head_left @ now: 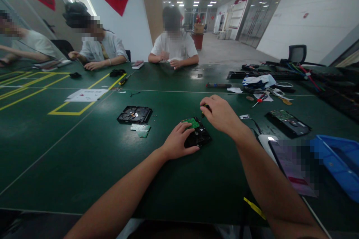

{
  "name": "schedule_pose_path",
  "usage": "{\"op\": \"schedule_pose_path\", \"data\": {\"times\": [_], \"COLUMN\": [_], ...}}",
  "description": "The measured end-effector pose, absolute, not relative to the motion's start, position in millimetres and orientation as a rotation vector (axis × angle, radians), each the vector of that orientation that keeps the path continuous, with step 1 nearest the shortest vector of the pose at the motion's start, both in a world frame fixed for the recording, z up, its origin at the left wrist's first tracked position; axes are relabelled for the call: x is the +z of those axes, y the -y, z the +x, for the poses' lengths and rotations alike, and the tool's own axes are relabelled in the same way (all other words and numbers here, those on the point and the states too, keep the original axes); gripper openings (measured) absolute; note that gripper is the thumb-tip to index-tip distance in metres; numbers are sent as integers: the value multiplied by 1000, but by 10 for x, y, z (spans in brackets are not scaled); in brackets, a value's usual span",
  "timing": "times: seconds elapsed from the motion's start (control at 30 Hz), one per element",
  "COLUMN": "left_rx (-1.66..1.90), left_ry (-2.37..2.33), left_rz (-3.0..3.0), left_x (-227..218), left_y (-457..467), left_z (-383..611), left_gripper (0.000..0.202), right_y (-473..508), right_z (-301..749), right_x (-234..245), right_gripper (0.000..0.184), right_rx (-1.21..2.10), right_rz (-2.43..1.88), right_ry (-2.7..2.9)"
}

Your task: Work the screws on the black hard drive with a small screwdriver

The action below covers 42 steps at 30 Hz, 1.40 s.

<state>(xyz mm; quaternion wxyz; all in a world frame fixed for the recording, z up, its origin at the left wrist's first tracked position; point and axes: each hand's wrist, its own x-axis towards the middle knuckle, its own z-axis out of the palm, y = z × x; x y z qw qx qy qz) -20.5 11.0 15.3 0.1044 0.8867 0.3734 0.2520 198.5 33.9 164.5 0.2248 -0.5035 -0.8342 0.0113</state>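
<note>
A black hard drive with a green circuit board lies on the table in front of me. Across its left side rests my left hand, fingers spread over the top and thumb along the near edge, holding it. My right hand is closed around a small screwdriver with a dark and yellow handle. Its shaft points down at the drive's far right corner; whether the tip sits in a screw is too small to tell. To the left lie an opened black drive, a detached circuit board and tiny screws.
Another hard drive lies at right, near a phone and a blue tray. Behind are a red screwdriver, gloves and cables. A yellow-handled screwdriver lies at back left. Several people sit across the green table.
</note>
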Motion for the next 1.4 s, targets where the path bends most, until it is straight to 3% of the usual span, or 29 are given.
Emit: {"op": "schedule_pose_path", "data": {"times": [0.17, 0.33, 0.67, 0.9, 1.13, 1.4], "left_rx": [734, 716, 715, 732, 725, 727], "left_ry": [-1109, -1109, -1125, -1110, -1113, -1123], "left_rz": [2617, 2616, 2610, 2610, 2626, 2625], "left_x": [133, 124, 135, 128, 136, 113], "left_y": [-116, -124, -110, -114, -110, -118], "left_z": [-206, -214, -205, -205, -208, -206], "left_gripper": [79, 80, 80, 79, 80, 80], "right_y": [-362, -381, -331, -357, -324, -330], "right_z": [2002, 2012, 1975, 2006, 1982, 1995], "right_x": [1639, 1594, 1658, 1611, 1655, 1668], "right_gripper": [15, 27, 17, 27, 16, 19], "right_rx": [49, 18, 63, 98, 70, 91], "right_rz": [-1386, -1364, -1348, -1283, -1272, -1313], "right_ry": [2325, 2309, 2364, 2343, 2377, 2367]}}
